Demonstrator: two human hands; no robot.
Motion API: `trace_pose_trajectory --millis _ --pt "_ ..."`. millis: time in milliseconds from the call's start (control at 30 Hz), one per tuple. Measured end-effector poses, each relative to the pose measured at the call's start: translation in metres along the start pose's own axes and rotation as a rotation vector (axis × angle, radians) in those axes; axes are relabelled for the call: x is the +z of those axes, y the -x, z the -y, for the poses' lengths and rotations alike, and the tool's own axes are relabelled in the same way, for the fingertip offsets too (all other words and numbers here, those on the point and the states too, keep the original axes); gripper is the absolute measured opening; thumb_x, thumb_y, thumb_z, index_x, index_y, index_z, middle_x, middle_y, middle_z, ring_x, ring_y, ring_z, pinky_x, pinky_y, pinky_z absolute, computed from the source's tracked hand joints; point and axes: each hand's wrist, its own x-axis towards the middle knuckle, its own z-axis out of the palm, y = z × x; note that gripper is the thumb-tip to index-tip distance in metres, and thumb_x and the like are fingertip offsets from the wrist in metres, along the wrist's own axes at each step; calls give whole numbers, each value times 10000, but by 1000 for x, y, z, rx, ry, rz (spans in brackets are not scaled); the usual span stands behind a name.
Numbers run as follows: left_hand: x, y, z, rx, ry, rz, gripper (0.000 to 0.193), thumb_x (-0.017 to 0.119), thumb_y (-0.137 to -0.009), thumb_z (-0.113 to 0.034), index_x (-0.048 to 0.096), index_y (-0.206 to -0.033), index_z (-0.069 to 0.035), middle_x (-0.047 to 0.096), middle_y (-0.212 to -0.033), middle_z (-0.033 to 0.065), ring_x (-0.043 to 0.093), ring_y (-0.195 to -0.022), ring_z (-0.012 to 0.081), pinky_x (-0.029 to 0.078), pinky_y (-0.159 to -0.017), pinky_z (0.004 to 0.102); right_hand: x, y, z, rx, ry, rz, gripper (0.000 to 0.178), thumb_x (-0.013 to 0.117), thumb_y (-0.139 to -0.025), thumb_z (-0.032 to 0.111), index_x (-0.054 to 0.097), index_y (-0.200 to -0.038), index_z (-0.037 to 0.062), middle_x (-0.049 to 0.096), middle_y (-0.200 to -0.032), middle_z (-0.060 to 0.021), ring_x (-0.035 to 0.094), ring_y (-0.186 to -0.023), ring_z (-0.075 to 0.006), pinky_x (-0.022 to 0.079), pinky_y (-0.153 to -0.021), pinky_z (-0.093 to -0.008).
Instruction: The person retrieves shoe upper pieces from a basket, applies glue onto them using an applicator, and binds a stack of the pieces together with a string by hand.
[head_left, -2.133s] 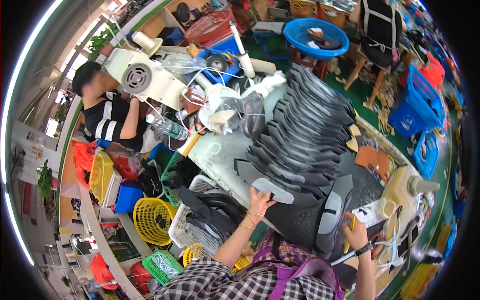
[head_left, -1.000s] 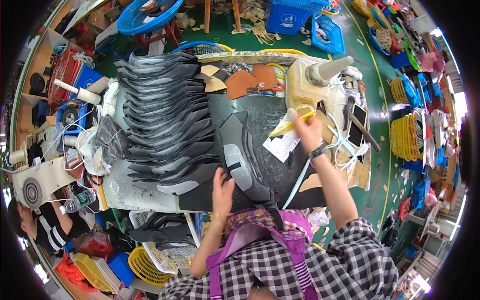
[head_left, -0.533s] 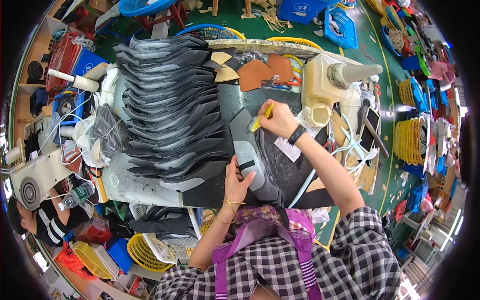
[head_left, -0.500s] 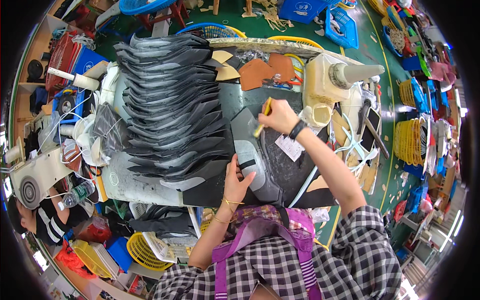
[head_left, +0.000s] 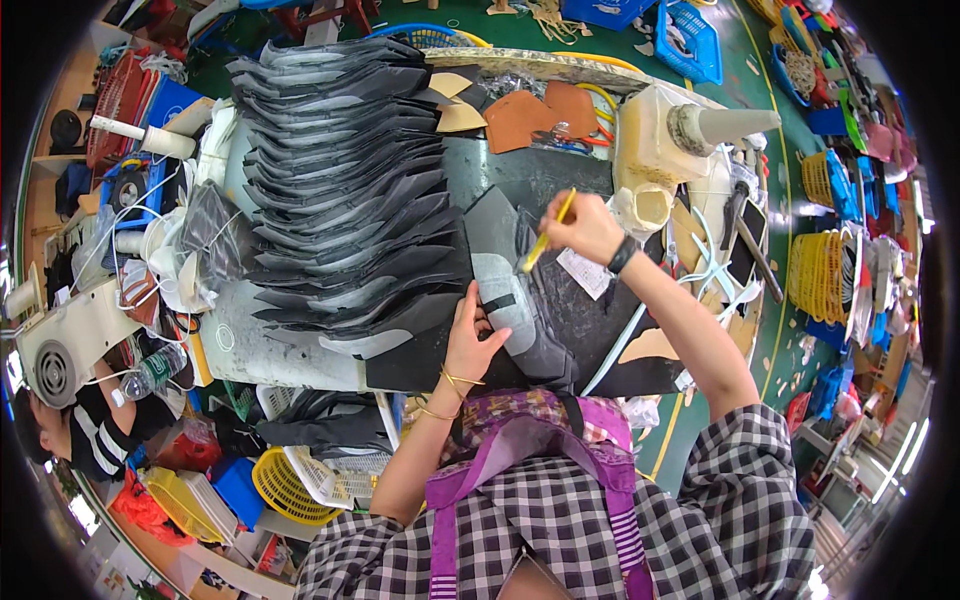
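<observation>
My right hand (head_left: 585,230) is closed around a thin yellow brush (head_left: 541,246). Its tip points down at the right edge of a flat black and grey cut piece (head_left: 492,225) on the worktable. Fingers stretched and thumb apart, my left hand (head_left: 472,338) rests against the piece's left edge, near a short black strip across its grey part. To the left stands a long overlapping row of similar black and grey pieces (head_left: 345,190). An open-mouthed whitish pot (head_left: 650,208) is just beyond my right hand.
A cloudy plastic jug (head_left: 648,140) with a cone-shaped top stands at the back right. Brown cutouts (head_left: 518,120) lie at the back. A hammer (head_left: 758,258) and white strips (head_left: 708,268) are on the right. Another person (head_left: 95,425) is at the lower left.
The brush has shifted a little right and down to the piece's right edge, now held more upright. My left hand has stayed on the piece. The view has shifted slightly.
</observation>
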Motion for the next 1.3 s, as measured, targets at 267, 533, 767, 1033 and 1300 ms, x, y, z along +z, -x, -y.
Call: trace_pose_trajectory --millis 267,533,767,1033,1300 --pt "2 0 9 27 88 -23 843 661 -697 76 206 -1405 22 415 -1068 82 523 -889 158 465 -741 251 33 112 -29 -327 -178 -195 167 666 -726 152 617 -816 20 648 -728 -71 615 -587 -135 499 -569 -262" --pt "14 5 -7 28 35 -52 763 585 -766 106 166 -1400 41 477 -1242 120 527 -1050 183 441 -869 271 43 165 -79 -280 -1 -269 174 637 -710 91 571 -862 38 645 -854 -115 639 -779 -287 510 -704 -345" --pt "-3 -21 -42 -206 421 -117 699 535 -786 70 183 -1389 64 539 -1176 145 546 -1001 176 435 -840 266 37 185 -60 -503 241 -265 195 674 -713 119 523 -828 75 590 -763 -81 613 -634 -258 492 -552 -330" --pt "1 -48 -42 -261 472 -117 371 574 -790 33 498 -1152 3 622 -988 74 617 -836 149 502 -700 258 72 179 -44 -554 413 -131 192 660 -700 200 521 -756 79 576 -685 -115 587 -572 -314 486 -528 -379" --pt "1 16 -85 111 113 160 728 612 -722 46 281 -1368 -6 441 -1295 107 426 -1205 192 349 -1010 350 22 112 -22 -206 -79 135 351 497 -730 129 605 -1048 28 540 -602 -73 534 -526 -168 451 -551 -336"
